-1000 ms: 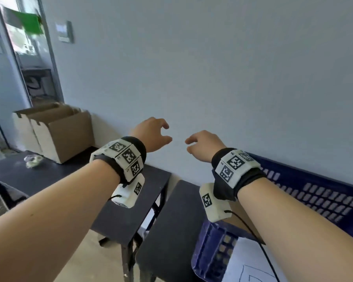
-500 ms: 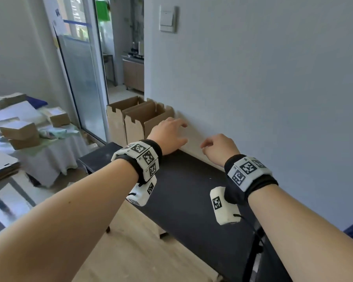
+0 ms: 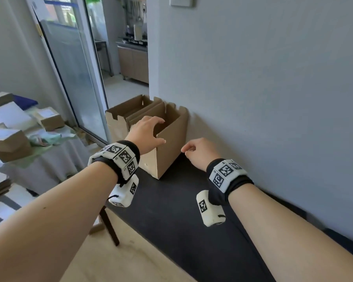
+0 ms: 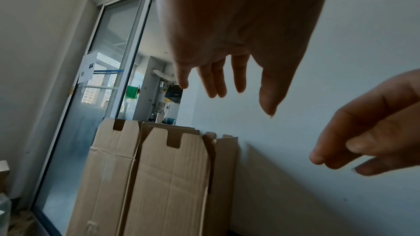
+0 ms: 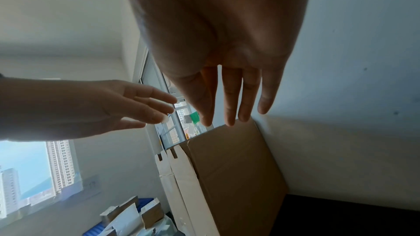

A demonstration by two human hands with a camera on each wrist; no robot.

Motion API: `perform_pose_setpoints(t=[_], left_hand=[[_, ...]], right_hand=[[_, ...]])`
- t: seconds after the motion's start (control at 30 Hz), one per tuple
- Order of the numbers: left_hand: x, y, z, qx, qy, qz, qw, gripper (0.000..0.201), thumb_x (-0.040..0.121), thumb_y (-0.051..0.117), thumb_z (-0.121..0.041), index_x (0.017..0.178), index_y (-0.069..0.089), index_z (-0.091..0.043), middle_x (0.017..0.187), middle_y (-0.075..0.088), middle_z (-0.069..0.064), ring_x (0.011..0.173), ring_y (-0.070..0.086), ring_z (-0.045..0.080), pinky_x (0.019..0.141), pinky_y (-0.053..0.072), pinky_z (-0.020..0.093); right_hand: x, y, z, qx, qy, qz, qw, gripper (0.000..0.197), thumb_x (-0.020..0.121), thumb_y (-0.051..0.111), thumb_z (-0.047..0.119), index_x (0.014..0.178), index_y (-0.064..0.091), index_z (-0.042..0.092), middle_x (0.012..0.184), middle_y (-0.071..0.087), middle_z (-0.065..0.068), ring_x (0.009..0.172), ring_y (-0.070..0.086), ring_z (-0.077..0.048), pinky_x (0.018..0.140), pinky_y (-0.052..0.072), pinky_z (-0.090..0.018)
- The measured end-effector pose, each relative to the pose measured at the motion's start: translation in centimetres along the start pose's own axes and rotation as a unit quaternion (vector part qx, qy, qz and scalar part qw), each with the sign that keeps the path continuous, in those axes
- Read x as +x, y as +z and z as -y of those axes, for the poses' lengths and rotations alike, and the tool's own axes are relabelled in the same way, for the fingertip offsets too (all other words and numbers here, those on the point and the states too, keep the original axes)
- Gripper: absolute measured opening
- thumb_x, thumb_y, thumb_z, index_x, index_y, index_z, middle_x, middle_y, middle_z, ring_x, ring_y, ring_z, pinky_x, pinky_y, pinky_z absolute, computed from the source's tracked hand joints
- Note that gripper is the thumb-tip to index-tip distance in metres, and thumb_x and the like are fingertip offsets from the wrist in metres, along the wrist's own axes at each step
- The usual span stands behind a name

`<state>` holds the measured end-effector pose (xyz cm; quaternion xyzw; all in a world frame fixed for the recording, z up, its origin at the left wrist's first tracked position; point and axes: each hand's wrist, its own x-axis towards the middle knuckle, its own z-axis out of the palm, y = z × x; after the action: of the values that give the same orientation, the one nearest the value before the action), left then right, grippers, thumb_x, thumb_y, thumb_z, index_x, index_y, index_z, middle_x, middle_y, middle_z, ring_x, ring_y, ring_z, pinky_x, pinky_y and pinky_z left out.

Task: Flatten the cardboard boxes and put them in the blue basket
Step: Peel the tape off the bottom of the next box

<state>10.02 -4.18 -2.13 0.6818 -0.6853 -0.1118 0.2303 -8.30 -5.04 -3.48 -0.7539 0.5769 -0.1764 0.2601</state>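
Observation:
Two open-topped brown cardboard boxes stand side by side on the black table [image 3: 181,210], against the wall. The near box [image 3: 167,151] [image 4: 170,177] [image 5: 234,177] is upright, and the far box [image 3: 118,119] [image 4: 109,159] stands just behind it. My left hand [image 3: 149,131] [image 4: 227,82] hovers over the near box's left rim with fingers spread and straight, holding nothing. My right hand [image 3: 194,151] [image 5: 232,100] hangs just right of that box, fingers relaxed and empty, apart from the cardboard. The blue basket is out of view.
The grey wall [image 3: 263,98] runs close along the table's right side. A glass sliding door [image 3: 73,74] stands behind the boxes. At the left, a cloth-covered side table [image 3: 18,159] carries more cardboard boxes and papers. Wooden floor [image 3: 120,261] lies below the table's near-left edge.
The view has swung left, away from the blue basket and onto the two boxes. Both hands have moved forward to the near box, the left now over its rim.

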Motion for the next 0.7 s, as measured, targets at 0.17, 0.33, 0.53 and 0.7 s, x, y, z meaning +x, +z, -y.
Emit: perform_pose_setpoints(t=[0.17, 0.33, 0.53, 0.7], left_hand=[[4.5, 1.1, 2.4, 0.059, -0.022, 0.090, 0.994, 0.077, 0.074, 0.077, -0.031, 0.141, 0.038, -0.025, 0.144, 0.040, 0.002, 0.130, 0.041, 0.024, 0.106, 0.038, 0.043], [6.8, 2.3, 4.2, 0.086, -0.010, 0.150, 0.985, 0.053, 0.078, 0.073, -0.025, 0.128, 0.054, -0.023, 0.118, 0.060, -0.001, 0.107, 0.056, 0.019, 0.094, 0.049, 0.035], [8.9, 2.7, 4.3, 0.153, 0.049, 0.225, 0.961, 0.016, 0.088, 0.063, -0.029, 0.098, 0.064, -0.017, 0.095, 0.064, 0.000, 0.090, 0.059, 0.019, 0.090, 0.049, 0.036], [10.1, 2.9, 3.3, 0.106, 0.101, 0.257, 0.955, 0.017, 0.086, 0.065, -0.032, 0.094, 0.065, -0.016, 0.092, 0.067, 0.000, 0.087, 0.062, 0.017, 0.082, 0.053, 0.032]], right_hand=[[4.5, 1.6, -0.4, 0.007, 0.011, 0.022, 1.000, 0.024, 0.090, 0.051, 0.013, 0.092, 0.071, 0.025, 0.106, 0.068, 0.002, 0.101, 0.060, -0.017, 0.086, 0.046, -0.024], [7.0, 2.4, -1.0, 0.006, 0.027, 0.031, 0.999, 0.023, 0.090, 0.052, 0.012, 0.094, 0.072, 0.023, 0.102, 0.069, 0.003, 0.099, 0.061, -0.014, 0.080, 0.042, -0.019], [8.2, 2.3, -1.8, -0.003, 0.070, 0.012, 0.997, 0.024, 0.088, 0.053, 0.011, 0.098, 0.072, 0.023, 0.104, 0.070, 0.004, 0.101, 0.062, -0.014, 0.087, 0.045, -0.022], [8.1, 1.6, -1.5, -0.023, 0.104, -0.011, 0.994, 0.025, 0.089, 0.053, 0.012, 0.101, 0.072, 0.021, 0.109, 0.069, 0.003, 0.104, 0.061, -0.016, 0.084, 0.042, -0.020]])
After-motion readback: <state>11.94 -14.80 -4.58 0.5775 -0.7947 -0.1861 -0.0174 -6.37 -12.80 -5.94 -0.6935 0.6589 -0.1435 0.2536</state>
